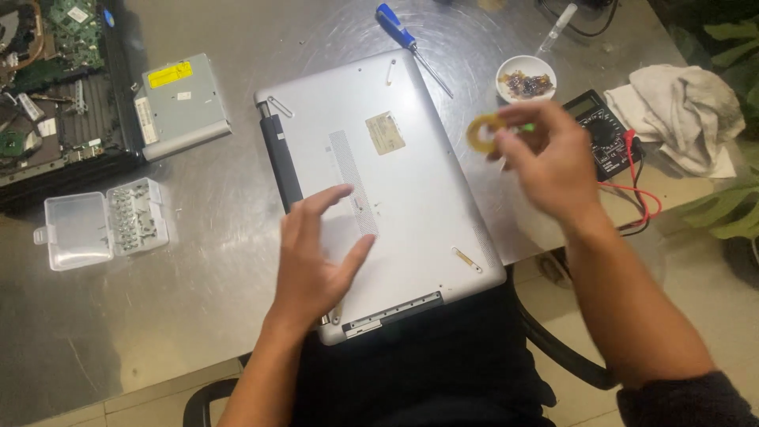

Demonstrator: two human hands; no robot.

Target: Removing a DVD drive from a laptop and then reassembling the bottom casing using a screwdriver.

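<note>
While the laptop (379,190), turned underside up, is steadied at the worktop's near edge by the left hand (316,253), open and flat, a tape roll (484,132) is pinched in the right hand (545,158) above the right edge.

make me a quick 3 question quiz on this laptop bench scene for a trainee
1. True or false: the silver laptop lies with its underside facing up.
2. What does the right hand hold?
A. the blue-handled screwdriver
B. a yellowish roll of tape
C. the small white dish
3. Fill in: the left hand rests on the ______, while the clear plastic screw case sits open to its left.

Key
1. True: its vent strip and rubber feet show.
2. B: the fingers pinch the roll above the table, beside the black multimeter.
3. Laptop.
</note>
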